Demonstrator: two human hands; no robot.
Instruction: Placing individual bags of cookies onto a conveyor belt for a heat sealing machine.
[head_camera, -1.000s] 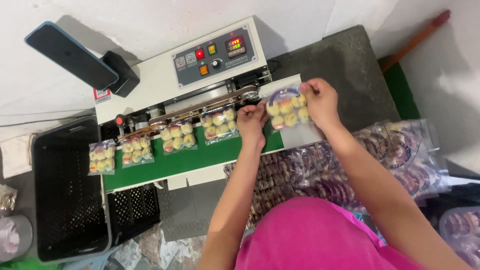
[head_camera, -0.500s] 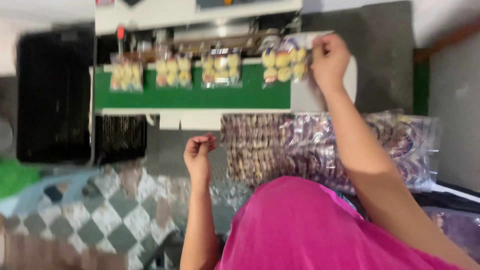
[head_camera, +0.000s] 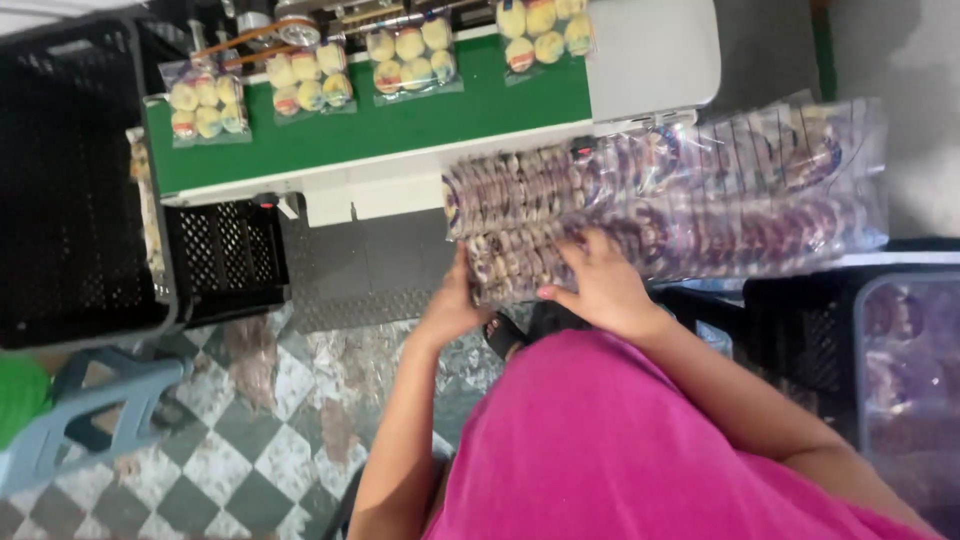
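A long stack of clear packets of purple-patterned rounds (head_camera: 660, 195) lies in front of me, below a green conveyor belt (head_camera: 380, 130). My left hand (head_camera: 452, 305) presses against the stack's near left end. My right hand (head_camera: 600, 285) lies on top of the packets at the same end, fingers spread over them. Several clear bags of yellow and pink rounds (head_camera: 415, 58) ride along the belt under the sealing machine (head_camera: 300, 20). Neither hand has lifted a packet clear of the stack.
A tall black plastic crate (head_camera: 70, 190) stands at the belt's left end, with a smaller black crate (head_camera: 225, 260) below it. Another crate with clear packets (head_camera: 900, 350) is at my right. A grey stool (head_camera: 90, 410) stands on the checkered floor.
My right hand has left the bag on the belt and come down onto the packet stack. My left hand rose from a fist to the stack's end. The view tilted downward.
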